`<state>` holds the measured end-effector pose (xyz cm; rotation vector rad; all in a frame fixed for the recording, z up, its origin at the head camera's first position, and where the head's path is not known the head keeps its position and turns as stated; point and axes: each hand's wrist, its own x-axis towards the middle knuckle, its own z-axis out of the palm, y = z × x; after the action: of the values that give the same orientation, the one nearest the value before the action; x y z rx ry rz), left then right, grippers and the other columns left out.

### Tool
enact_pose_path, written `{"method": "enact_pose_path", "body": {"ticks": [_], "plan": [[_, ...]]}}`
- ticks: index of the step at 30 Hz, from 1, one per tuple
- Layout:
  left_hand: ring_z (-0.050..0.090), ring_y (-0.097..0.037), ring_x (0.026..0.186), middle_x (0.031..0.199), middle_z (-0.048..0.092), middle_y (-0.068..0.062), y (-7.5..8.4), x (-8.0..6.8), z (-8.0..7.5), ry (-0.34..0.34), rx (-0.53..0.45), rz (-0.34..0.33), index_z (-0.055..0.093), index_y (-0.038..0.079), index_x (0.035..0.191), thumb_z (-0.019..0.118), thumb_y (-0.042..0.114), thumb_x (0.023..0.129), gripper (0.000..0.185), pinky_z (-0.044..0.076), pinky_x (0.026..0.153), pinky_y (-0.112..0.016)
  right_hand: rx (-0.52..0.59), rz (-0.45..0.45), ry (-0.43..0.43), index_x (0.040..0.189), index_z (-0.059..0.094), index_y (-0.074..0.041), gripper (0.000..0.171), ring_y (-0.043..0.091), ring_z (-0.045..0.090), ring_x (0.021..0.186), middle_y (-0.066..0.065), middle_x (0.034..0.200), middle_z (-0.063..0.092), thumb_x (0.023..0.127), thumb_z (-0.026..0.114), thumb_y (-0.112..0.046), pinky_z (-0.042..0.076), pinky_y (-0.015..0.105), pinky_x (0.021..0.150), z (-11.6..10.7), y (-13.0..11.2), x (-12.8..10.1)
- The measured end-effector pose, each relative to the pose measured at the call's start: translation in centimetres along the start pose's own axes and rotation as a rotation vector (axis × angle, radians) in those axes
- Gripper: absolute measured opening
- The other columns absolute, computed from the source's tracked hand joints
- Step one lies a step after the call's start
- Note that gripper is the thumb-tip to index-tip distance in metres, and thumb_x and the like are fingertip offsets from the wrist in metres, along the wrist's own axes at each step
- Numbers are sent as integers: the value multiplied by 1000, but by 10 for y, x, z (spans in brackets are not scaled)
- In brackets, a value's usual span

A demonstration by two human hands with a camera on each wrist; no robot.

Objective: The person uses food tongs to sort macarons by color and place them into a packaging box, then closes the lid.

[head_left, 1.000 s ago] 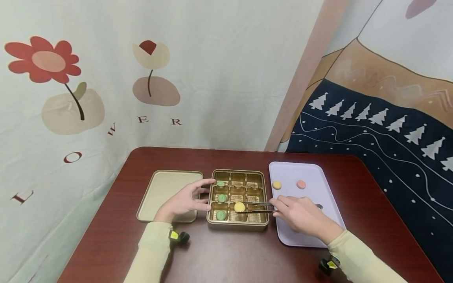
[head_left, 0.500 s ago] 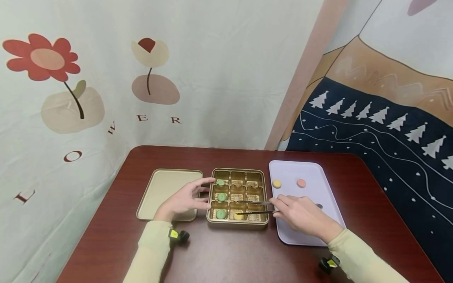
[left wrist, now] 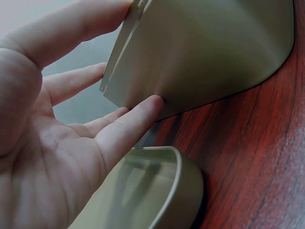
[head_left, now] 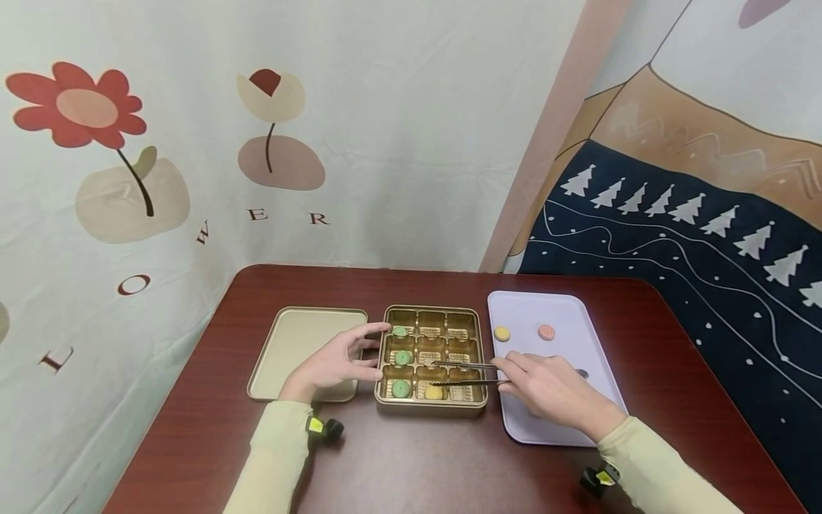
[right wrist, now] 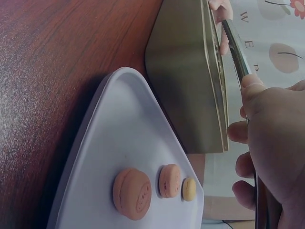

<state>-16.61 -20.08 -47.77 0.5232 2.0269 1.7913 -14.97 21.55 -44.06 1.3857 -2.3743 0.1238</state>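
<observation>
A printed curtain [head_left: 411, 143] is hung behind the scene, and before it a dark red-brown desk [head_left: 417, 464] is seen. On the desk, at the right, a lavender tray [head_left: 552, 310] is laid. Beside it, in the middle, a gold tin [head_left: 432, 412] divided into nine compartments is set, and to the tin's left a shallow gold lid [head_left: 308, 335] is placed, partly covered by the left hand [head_left: 332, 363]. That hand's fingers are held apart, and the tin's left side is touched by them at the rim and wall. By the right hand [head_left: 552, 389], held above the tray, a pair of metal tongs [right wrist: 238, 51] is gripped, with the fingers clamped around it. The arms of the tongs are spread, their tips reaching over the tin's middle column; nothing is pinched between them. In the near row's middle compartment a yellow macaron [head_left: 433, 392] is held; whether it is touched by the tongs cannot be told. The left column is filled by three green macarons [head_left: 402, 358], one per compartment. On the tray, two pink macarons [right wrist: 132, 193] and a smaller-looking second yellow one [head_left: 501, 333] are left lying apart.
</observation>
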Motion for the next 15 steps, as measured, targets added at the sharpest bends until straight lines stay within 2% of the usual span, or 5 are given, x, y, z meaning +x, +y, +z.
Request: {"method": "enact_pose_path", "body": {"ticks": [3, 8, 11, 15], "plan": [[41, -49, 144, 161, 40, -25, 0, 1, 0, -1, -3, 0, 36, 1, 160, 87, -2, 81, 93, 45, 119, -50, 2, 6, -1, 125, 68, -9, 32, 11, 66, 74, -5, 91, 63, 107, 59, -35, 57, 33, 50, -2, 2, -1], [41, -49, 144, 160, 41, -25, -1, 1, 1, -4, 3, 0, 37, 2, 160, 88, 1, 81, 94, 45, 118, -50, 9, 21, 7, 123, 67, -8, 31, 8, 61, 72, -6, 88, 59, 103, 66, -32, 55, 31, 49, -5, 5, -7], [42, -49, 144, 160, 41, -25, -1, 1, 1, -2, 4, -3, 37, 2, 160, 88, 2, 81, 94, 45, 118, -50, 15, 46, 0, 123, 67, -9, 32, 7, 59, 74, -7, 90, 60, 108, 59, -36, 55, 29, 51, -8, 7, -11], [42, -49, 144, 160, 41, -26, -1, 0, 1, -2, 1, -2, 37, 3, 160, 88, 1, 81, 94, 45, 118, -50, 11, 89, -10, 123, 67, -10, 33, 8, 64, 77, -7, 94, 63, 105, 64, -37, 58, 31, 53, -12, 11, -17]]}}
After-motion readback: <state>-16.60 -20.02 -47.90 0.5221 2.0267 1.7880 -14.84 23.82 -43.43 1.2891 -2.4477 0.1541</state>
